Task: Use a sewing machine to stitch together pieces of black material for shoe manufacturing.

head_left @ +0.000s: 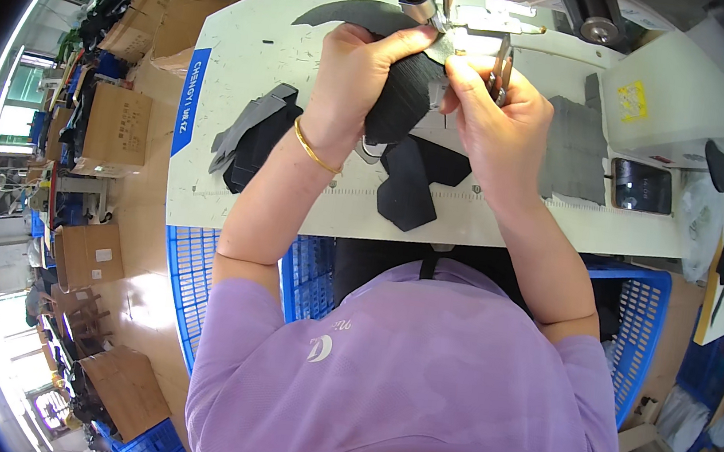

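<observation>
Under the head of a sewing machine [418, 5] lies a black fabric piece [401, 101], with a small pale patch lit by the lamp near the needle. My left hand [352, 78] pinches its upper left edge between thumb and fingers, close to the presser foot. On the other side my right hand [508, 122] is closed, thumb and forefinger together at the fabric's edge. Dark thread snips [500, 74] are tucked in its fingers. Loose black cut pieces [411, 183] lie on the table just below the work.
Dark and grey cut pieces [261, 134] are piled at the left of the white table [215, 187]. Grey fabric [574, 152] and a phone [641, 186] lie right. Blue plastic baskets [188, 264] stand under the front edge; cardboard boxes [114, 126] line the left floor.
</observation>
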The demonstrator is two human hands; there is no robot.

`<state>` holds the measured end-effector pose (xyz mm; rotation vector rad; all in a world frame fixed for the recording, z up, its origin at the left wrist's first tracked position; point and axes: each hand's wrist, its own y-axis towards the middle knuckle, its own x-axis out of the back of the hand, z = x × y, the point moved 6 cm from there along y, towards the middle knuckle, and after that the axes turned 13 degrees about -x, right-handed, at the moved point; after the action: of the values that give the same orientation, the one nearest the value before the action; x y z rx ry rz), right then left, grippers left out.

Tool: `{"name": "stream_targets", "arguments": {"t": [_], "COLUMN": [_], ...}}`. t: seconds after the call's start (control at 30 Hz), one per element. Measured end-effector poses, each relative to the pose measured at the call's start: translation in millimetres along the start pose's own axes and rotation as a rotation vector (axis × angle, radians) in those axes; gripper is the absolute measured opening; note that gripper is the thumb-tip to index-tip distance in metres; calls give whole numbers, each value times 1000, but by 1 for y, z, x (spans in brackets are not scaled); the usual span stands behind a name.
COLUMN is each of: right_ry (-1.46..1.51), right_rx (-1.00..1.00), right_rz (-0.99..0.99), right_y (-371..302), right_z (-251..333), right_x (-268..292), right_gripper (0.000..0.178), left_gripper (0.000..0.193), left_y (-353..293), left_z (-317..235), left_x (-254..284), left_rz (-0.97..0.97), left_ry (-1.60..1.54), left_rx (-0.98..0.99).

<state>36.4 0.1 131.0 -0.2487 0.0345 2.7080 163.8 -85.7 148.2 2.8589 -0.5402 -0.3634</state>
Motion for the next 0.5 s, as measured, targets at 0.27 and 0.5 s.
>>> {"name": "stream_targets", "arguments": {"t": [0.27, 0.5], "right_ry": [-37, 133], "right_rx": [34, -91], "right_rz": [-4, 152], "right_y": [-1, -5], "right_z": [-1, -2], "right_x": [-3, 4], "right_gripper": [21, 24], "left_gripper": [17, 18], "left_y": [0, 2], "left_z": [2, 6], "left_x": [4, 4], "left_rz": [19, 34], "left_ry": [21, 11], "left_rx": [-29, -79]}}
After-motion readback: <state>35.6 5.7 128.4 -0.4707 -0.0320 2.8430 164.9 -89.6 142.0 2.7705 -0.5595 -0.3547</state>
